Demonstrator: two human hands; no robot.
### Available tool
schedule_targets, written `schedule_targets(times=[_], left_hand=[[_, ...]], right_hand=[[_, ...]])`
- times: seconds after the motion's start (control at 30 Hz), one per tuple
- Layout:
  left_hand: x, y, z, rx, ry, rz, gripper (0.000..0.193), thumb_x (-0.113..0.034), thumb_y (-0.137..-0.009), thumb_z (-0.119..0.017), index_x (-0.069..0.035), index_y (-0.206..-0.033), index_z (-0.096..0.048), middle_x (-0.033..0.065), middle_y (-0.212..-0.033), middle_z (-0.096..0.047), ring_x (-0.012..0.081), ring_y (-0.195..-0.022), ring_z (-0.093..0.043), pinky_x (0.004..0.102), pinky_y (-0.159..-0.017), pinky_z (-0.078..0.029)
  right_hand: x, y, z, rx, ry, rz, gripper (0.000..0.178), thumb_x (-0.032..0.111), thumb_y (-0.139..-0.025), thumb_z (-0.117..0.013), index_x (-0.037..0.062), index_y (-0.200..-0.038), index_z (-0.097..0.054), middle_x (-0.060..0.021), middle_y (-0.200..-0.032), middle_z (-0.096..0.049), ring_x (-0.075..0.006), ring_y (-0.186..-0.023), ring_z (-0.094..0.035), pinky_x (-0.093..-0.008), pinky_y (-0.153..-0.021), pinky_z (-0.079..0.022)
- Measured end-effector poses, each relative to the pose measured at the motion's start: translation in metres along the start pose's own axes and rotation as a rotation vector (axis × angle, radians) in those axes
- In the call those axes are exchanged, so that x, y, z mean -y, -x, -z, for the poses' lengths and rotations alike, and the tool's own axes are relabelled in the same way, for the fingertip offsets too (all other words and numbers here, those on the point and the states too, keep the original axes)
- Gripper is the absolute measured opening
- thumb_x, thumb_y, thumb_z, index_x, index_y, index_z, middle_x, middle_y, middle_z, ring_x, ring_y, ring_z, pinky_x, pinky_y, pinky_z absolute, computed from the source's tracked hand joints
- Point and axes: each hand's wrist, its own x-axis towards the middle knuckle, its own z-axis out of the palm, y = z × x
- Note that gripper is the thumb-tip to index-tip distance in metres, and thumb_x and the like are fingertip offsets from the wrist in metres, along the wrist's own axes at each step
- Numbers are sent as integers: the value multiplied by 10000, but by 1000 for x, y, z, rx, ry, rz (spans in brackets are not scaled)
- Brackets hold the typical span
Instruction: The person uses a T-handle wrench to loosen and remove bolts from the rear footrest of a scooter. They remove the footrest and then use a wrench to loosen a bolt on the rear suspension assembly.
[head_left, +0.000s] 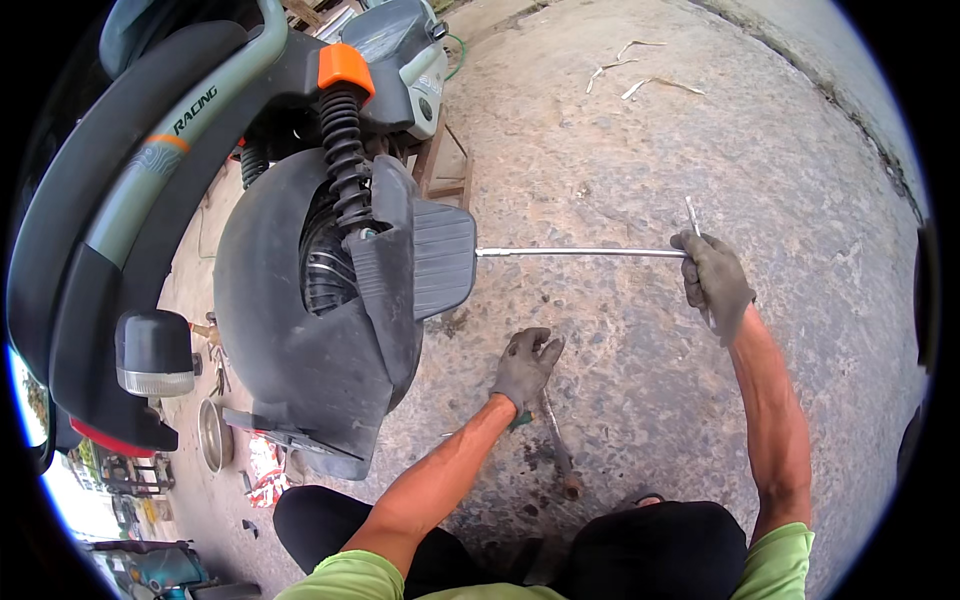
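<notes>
right fingers (gloved) grip a long metal bar.

The gloved right hand grips the crossbar of a T-handle wrench, its shaft reaching a scooter's ribbed panel. The gloved left hand, fingers loosely spread, is near a bar on the ground.
</notes>
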Motion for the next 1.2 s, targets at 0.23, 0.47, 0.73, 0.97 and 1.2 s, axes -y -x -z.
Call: schedule_targets(times=[0.23, 0.47, 0.73, 0.97, 1.2], left_hand=[[-149, 5, 70, 311, 1515, -238, 441, -346, -1079, -481, -8, -1358, -533, 199, -1189, -660, 285, -1090, -670, 423, -897, -583], [-143, -8, 73, 98, 1468, -128, 384, -380, -1077, -470, -25, -1156, -593, 165, -1058, -687, 276, -960, -708, 400, -814, -614], [-153, -2, 74, 87, 1548, -97, 353, -369, -1087, -448, -44, -1133, -577, 149, -1070, -681, 252, -944, -707, 384, -810, -618], [-155, 3, 76, 63, 1478, -85, 359, -373, -1095, -423, -48, -1083, -576, 186, -1091, -682, 251, -926, -704, 383, -807, -605], [-147, -2, 73, 106, 1416, -164, 347, -365, -1104, -398, -61, -1097, -565, 214, -1130, -678, 242, -933, -701, 377, -808, -599]], right_hand=[[-45, -17, -1, -197, 53, 688, 287, 276, -1056, -521, 15, -1143, -601, 20, -660, -508, -57, -513, -446, -244, -467, -387], [-8, -6, 30, 224, 183, 516, 243, 108, -1021, -529, -20, -1224, -567, -66, -910, -616, -138, -817, -610, -324, -723, -525], [12, 1, 42, -67, 1042, 1278, 304, -1, -872, -637, 113, -1150, -684, -115, -1130, -662, -332, -970, -651, -415, -821, -553], [12, 2, 55, 45, -21, -112, 448, 332, -1061, -483, -51, -1272, -582, -150, -1009, -701, -224, -750, -703, -347, -644, -568], [-2, 4, 46, 257, 74, 27, 370, 206, -1051, -522, -45, -1323, -537, -134, -995, -687, -184, -816, -702, -316, -738, -577]])
